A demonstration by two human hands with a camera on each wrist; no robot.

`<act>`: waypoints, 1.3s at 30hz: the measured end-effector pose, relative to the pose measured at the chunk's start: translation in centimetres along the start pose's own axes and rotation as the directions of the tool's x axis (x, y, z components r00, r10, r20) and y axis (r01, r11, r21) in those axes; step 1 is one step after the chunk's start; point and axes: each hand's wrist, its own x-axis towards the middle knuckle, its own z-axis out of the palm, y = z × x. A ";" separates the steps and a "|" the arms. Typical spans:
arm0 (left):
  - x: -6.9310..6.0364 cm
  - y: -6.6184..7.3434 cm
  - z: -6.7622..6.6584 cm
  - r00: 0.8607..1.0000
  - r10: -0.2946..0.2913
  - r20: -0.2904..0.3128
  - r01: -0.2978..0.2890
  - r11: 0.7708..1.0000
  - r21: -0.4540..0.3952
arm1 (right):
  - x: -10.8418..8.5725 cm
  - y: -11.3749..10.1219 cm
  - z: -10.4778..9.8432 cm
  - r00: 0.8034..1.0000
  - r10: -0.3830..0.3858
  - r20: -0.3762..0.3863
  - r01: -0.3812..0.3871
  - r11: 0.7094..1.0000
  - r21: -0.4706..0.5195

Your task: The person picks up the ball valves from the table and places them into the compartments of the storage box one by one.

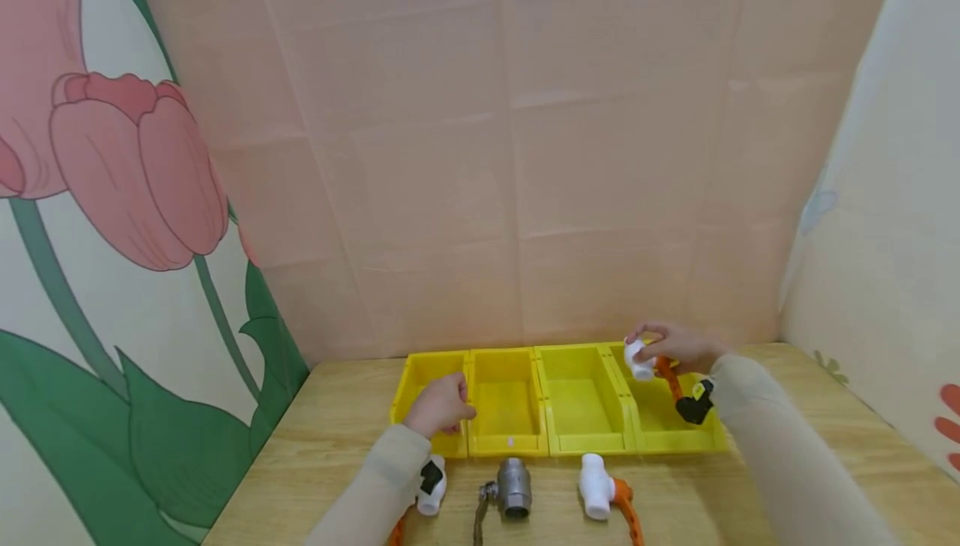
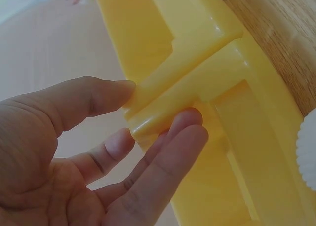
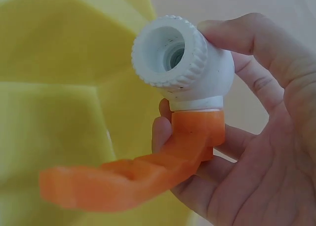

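left hand (image 1: 441, 406) bent downward, thumb and fingers pinching adjoining rims of two yellow bins (image 2: 185, 92), open room above the third bin (image 1: 588, 443), right hand (image 1: 684, 348) outstretched, gripping a white valve (image 3: 210, 75) over the rightmost bin (image 1: 678, 442), near its back edge

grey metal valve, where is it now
In the head view, the grey metal valve lies on the wooden table in front of the second yellow bin from the left, between two white valves.
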 end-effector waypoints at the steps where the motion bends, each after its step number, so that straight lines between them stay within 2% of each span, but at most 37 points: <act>1: 0.0 0.0 0.0 1.000 -0.001 -0.001 0.001 1.000 0.001 | 0.0 0.2 0.1 1.000 -0.004 0.003 0.004 1.000 -0.002; 4: 0.1 0.1 0.1 1.000 -0.007 -0.002 0.007 1.000 0.001 | 0.1 0.6 0.3 1.000 0.002 -0.008 -0.002 1.000 0.004; 12: 0.2 -0.1 0.3 1.000 -0.002 -0.005 0.002 1.000 0.005 | 0.5 1.9 0.7 0.999 -0.013 0.034 0.011 0.998 0.054; 18: 0.1 -0.1 0.4 1.000 0.002 -0.007 -0.002 1.000 -0.003 | 0.9 2.6 1.2 1.000 -0.012 0.026 0.010 0.996 0.087; 26: 0.2 0.1 0.5 1.000 -0.029 0.001 0.029 1.000 0.001 | 1.1 3.5 1.7 0.999 -0.026 0.040 0.020 0.990 0.138; 30: 0.2 0.1 0.5 1.000 -0.029 0.000 0.029 1.000 0.004 | 1.4 3.8 1.9 1.000 -0.005 0.024 0.002 0.992 0.128; 39: -1.0 -0.2 0.1 1.000 -0.004 0.020 0.003 0.999 0.033 | 0.0 4.0 4.0 1.000 0.006 -0.029 -0.002 0.990 0.142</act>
